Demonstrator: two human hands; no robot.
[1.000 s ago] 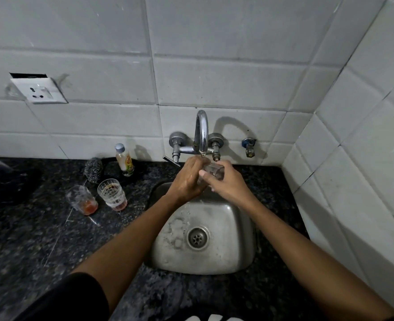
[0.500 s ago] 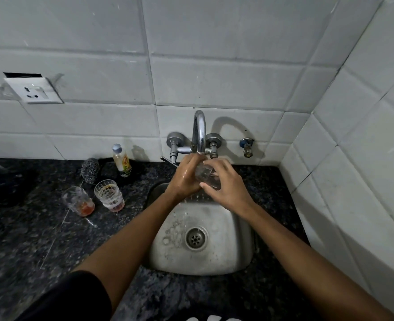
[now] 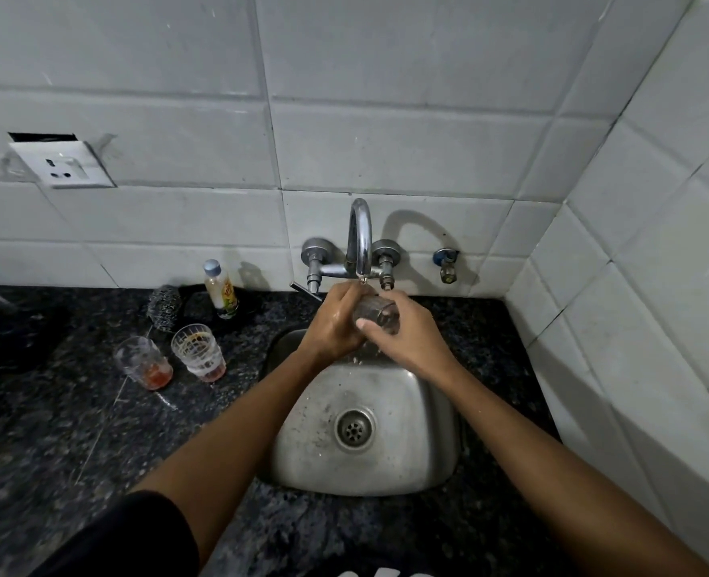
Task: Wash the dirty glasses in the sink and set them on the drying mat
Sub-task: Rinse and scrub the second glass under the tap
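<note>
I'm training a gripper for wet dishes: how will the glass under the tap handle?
The glass is probably slippery: it looks wet, under the tap. Likely fragile, being clear glass. The left hand and right hand both grip it.

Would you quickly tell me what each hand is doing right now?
Left hand: curled around the glass under the tap, holding it.
Right hand: also gripping that glass, thumb across its side.
</note>
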